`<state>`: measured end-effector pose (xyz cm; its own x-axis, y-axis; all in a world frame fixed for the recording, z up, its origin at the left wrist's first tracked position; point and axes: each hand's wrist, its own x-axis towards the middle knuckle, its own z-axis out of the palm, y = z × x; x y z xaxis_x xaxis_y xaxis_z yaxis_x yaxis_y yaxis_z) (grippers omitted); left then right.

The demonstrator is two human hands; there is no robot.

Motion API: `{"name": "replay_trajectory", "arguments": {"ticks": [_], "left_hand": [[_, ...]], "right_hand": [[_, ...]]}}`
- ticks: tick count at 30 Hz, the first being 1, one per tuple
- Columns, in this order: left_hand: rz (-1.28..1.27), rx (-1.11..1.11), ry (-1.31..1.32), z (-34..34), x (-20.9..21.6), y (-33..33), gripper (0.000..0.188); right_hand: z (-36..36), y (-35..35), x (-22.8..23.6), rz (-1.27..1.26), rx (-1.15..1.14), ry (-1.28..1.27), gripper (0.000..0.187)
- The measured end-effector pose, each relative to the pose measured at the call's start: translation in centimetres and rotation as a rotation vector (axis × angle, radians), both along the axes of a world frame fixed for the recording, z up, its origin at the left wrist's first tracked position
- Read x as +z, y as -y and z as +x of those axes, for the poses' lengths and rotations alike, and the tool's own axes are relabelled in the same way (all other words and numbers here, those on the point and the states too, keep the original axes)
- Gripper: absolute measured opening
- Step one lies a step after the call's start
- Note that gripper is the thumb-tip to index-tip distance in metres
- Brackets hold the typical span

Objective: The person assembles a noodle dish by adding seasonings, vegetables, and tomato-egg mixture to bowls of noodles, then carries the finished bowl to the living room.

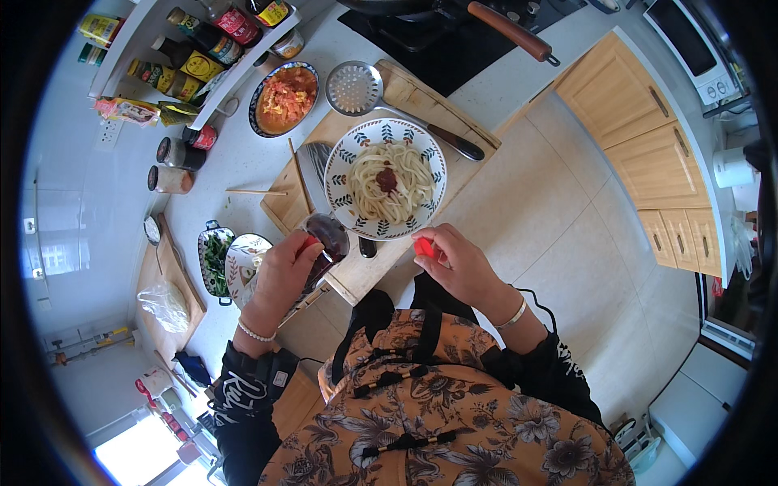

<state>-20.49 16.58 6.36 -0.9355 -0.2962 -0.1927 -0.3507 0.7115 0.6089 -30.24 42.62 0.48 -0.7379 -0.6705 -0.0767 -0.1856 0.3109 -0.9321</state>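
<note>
My left hand (277,271) is closed around a clear bottle of dark liquid (328,233), with a bit of red showing by the fingers. Pinched in my right hand (460,266) is a small red cap (426,248), apart from the bottle. Between and beyond both hands stands a leaf-patterned bowl (339,202) of thick white noodles (409,197). A dab of dark red sauce (386,179) tops them. The bowl sits on a wooden cutting board (356,279), partly covering a knife whose black handle (368,248) sticks out in front.
A slotted skimmer (354,87) lies behind the bowl, near a dish of tomato and egg (286,99). Chopsticks (256,193) rest at the left. Chopped greens fill a dish (212,228) beside a patterned plate (235,267). A brown pan handle (510,31) juts out over the counter.
</note>
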Motion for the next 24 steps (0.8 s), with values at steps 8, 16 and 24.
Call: {"name": "replay_trajectory", "arguments": {"ticks": [8,16,24], "left_hand": [[0.004,0.003,0.002,-0.4,0.0,-0.1,0.016],[0.052,0.061,-0.015,-0.3,-0.3,0.0,0.013],[0.387,0.215,-0.085,2.8,1.8,-0.2,0.008]], "right_hand": [[-0.2,0.2,-0.3,0.001,-0.006,-0.008,0.029],[-0.4,0.2,-0.6,0.001,0.012,-0.023,0.028],[-0.1,1.1,0.1,0.024,0.063,0.064,0.029]]}}
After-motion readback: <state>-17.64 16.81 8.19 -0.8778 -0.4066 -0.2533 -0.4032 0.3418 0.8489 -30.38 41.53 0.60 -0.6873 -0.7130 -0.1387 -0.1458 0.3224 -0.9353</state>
